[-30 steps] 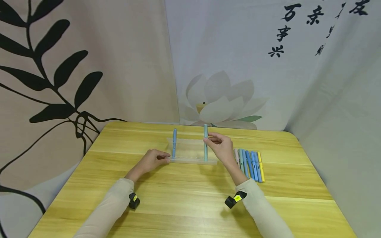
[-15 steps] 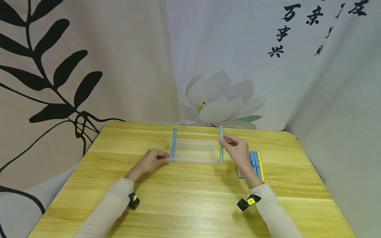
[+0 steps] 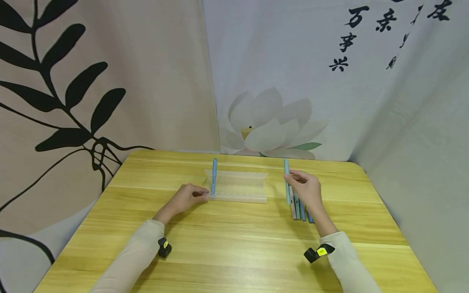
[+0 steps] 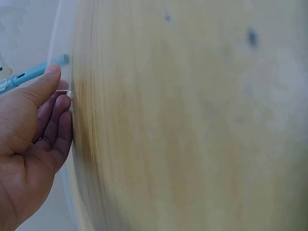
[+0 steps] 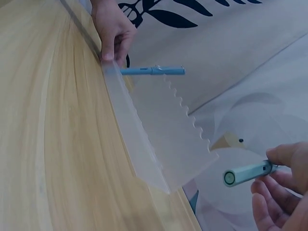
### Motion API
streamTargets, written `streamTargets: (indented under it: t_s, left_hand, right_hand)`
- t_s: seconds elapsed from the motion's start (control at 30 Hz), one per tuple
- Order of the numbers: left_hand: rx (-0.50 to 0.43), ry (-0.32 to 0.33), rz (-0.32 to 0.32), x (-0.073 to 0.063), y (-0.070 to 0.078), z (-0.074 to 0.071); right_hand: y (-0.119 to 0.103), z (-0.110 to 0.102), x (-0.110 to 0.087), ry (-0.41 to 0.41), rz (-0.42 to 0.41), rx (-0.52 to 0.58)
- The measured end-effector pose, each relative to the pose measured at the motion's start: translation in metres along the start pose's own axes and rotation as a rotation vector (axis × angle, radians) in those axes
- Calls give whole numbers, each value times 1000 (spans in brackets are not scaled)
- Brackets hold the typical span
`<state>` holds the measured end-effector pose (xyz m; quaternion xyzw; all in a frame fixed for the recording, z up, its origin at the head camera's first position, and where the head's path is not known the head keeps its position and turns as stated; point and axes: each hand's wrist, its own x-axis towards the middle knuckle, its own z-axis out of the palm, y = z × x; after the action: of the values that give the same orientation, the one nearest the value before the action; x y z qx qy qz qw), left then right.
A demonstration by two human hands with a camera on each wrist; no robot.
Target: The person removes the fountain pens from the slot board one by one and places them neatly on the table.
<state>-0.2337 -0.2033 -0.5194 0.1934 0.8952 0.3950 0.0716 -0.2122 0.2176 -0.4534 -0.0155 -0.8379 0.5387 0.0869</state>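
Note:
A translucent pen rack (image 3: 239, 185) with notched edges stands at mid-table. One blue pen (image 3: 214, 176) leans upright in it near the left end. My left hand (image 3: 189, 198) pinches the rack's front left corner between thumb and fingers, as the left wrist view shows closely. My right hand (image 3: 307, 189) holds a light teal pen (image 3: 287, 179) near upright by its middle, right of the rack and apart from it. In the right wrist view the teal pen's round end (image 5: 229, 178) points toward the rack.
Just under my right hand lies a row of several pens (image 3: 297, 206), pinkish, green and blue, partly hidden by the hand and forearm. Behind the wooden table (image 3: 234, 252) hangs a printed curtain (image 3: 176, 81).
My right hand has carried the teal pen rightward, from the rack's right end to beside the row of pens, which it now partly covers. The left hand and rack have stayed put.

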Motion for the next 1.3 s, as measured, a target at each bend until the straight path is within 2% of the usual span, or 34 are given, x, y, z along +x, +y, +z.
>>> streamTargets:
  t_s: [0.27,0.7,1.13,1.3]
  left_hand:
    - [-15,2,6,-1,1,0]
    - [-5,-1,31,-2,1,0]
    - [-10,4,30,-2,1,0]
    - [-6,6,22,-1,1,0]
  right_hand:
    - [17,-22,2,16,75,-31]
    - [33,-62,-6,44,141,-85]
    - [59,-83,-8,75,236,-182]
    - [70,-87,-9,79,267,-141]
